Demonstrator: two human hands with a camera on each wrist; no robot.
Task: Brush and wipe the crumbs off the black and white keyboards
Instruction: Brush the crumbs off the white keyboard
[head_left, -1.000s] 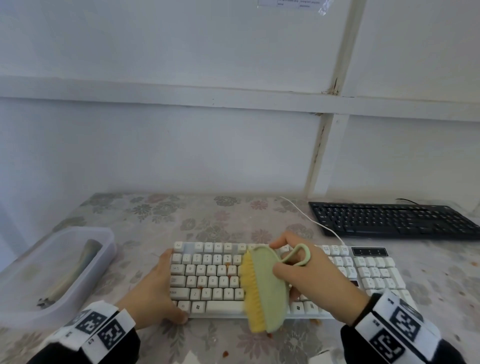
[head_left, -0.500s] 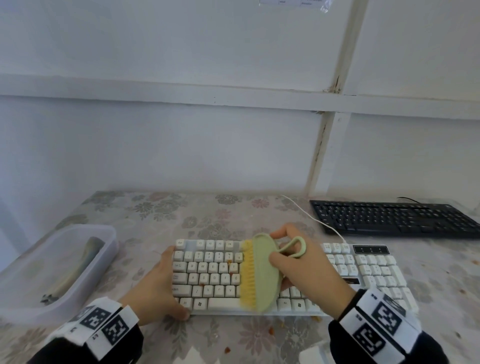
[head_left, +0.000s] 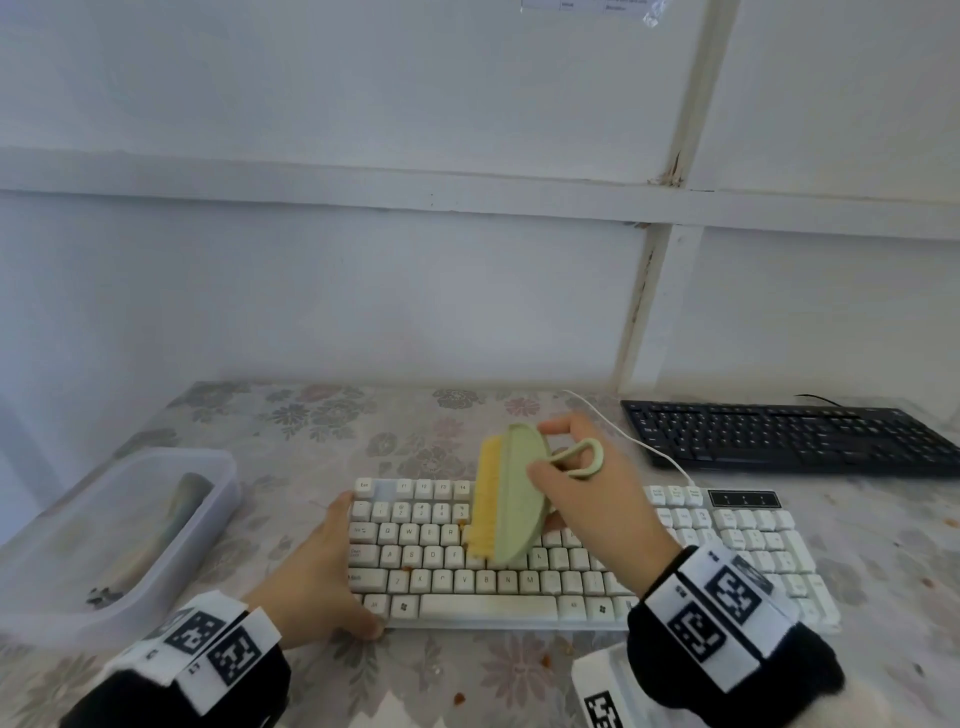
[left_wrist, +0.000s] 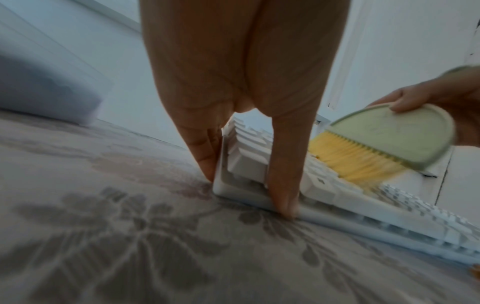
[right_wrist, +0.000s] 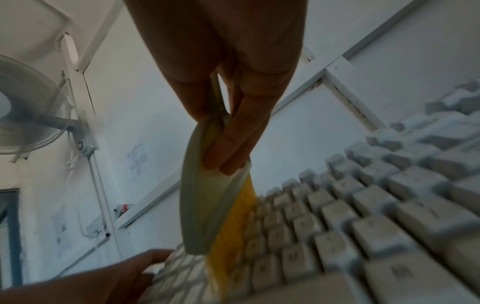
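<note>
The white keyboard (head_left: 519, 577) lies across the floral table in front of me, with a few orange crumbs among its left keys. My left hand (head_left: 317, 577) holds its left end, thumb on the front edge and fingers along the side (left_wrist: 281, 185). My right hand (head_left: 587, 499) grips a pale green brush (head_left: 511, 499) with yellow bristles (left_wrist: 358, 162), bristles facing left over the upper middle keys. In the right wrist view the brush (right_wrist: 207, 205) stands on edge against the keys (right_wrist: 337, 216). The black keyboard (head_left: 789, 434) lies at the back right, untouched.
A translucent plastic tub (head_left: 104, 535) with a rolled cloth-like item inside stands at the left. A white cable (head_left: 634, 441) runs from the white keyboard toward the wall. Crumbs (head_left: 545, 660) dot the tablecloth at the front. A wall fan (right_wrist: 28, 115) shows in the right wrist view.
My right hand has drawn the brush from the keyboard's front edge up toward its top rows and lifted it slightly. The left hand has kept its hold on the keyboard's left end.
</note>
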